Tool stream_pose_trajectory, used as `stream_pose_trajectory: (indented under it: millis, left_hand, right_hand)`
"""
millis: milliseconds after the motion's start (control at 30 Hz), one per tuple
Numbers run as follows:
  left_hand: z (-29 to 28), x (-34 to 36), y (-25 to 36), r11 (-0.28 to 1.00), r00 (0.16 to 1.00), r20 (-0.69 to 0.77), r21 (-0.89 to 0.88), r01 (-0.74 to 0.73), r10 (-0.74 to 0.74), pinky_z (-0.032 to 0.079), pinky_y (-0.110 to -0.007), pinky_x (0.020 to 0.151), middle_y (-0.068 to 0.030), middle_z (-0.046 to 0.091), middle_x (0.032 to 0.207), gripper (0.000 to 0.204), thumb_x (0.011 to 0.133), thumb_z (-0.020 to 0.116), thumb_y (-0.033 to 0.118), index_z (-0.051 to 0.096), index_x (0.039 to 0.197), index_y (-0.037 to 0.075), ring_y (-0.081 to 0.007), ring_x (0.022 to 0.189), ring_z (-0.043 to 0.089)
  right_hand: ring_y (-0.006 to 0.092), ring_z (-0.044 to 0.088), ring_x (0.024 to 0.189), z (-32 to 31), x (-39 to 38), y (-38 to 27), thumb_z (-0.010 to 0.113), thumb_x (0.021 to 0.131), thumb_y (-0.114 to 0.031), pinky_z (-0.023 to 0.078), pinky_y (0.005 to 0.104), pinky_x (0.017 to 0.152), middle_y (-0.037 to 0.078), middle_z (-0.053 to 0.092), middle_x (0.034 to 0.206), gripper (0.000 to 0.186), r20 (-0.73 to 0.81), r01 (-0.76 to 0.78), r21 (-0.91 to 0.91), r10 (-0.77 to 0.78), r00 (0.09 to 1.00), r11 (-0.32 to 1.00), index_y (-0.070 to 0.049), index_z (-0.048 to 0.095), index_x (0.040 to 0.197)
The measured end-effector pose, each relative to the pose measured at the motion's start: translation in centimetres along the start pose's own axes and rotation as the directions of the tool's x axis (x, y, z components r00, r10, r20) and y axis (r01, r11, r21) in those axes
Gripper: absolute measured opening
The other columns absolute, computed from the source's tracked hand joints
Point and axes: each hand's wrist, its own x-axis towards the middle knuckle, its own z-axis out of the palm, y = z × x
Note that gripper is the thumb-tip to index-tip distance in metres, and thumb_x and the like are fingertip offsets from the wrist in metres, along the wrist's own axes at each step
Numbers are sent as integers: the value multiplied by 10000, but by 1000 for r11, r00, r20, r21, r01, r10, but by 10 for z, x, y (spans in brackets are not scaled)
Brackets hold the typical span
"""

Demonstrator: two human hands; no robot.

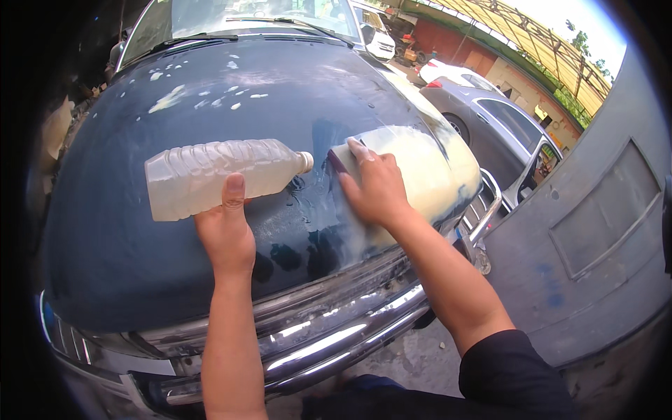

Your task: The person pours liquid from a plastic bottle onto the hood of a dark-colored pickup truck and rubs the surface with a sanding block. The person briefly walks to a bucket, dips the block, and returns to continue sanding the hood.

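My left hand [228, 234] grips a clear plastic bottle [224, 168] of cloudy liquid, thumb up along its near side. The bottle lies nearly level above the dark blue car hood [105, 231], its narrow neck pointing right. My right hand [378, 187] presses a flat sanding block [337, 162] with a dark maroon edge onto the hood; most of it is hidden under the fingers. Beneath and right of this hand spreads a cream filler patch [434, 164]. Water wets the paint between bottle and block, with dark wet marks running toward the front edge.
Small pale filler spots [168, 99] dot the hood's far left, below the windshield [245, 17]. A chrome bumper [336, 343] runs along the near side. To the right stand a grey metal panel [595, 210] and a parked grey car [490, 112].
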Motion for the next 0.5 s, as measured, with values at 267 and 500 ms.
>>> stream_pose_trajectory:
  millis: [267,500]
  left_hand:
    - [1,-3,-3,1000,999,32,-21,20,-20,480,-261,761,-39,621,1110,399,962,686,322,568,1219,40,-116,945,576]
    - [0,-2,-1,998,999,28,-35,46,-45,482,-257,757,-44,615,1114,397,954,706,287,566,1221,28,-109,943,566]
  right_hand:
    - [378,540,1092,-5,-25,6,671,837,-241,442,451,958,140,597,1341,598,-49,106,34,-105,993,994,-47,529,1385]
    - [407,554,1091,-6,10,19,638,871,-261,455,444,971,163,607,1332,592,27,93,-41,-92,995,995,-60,503,1412]
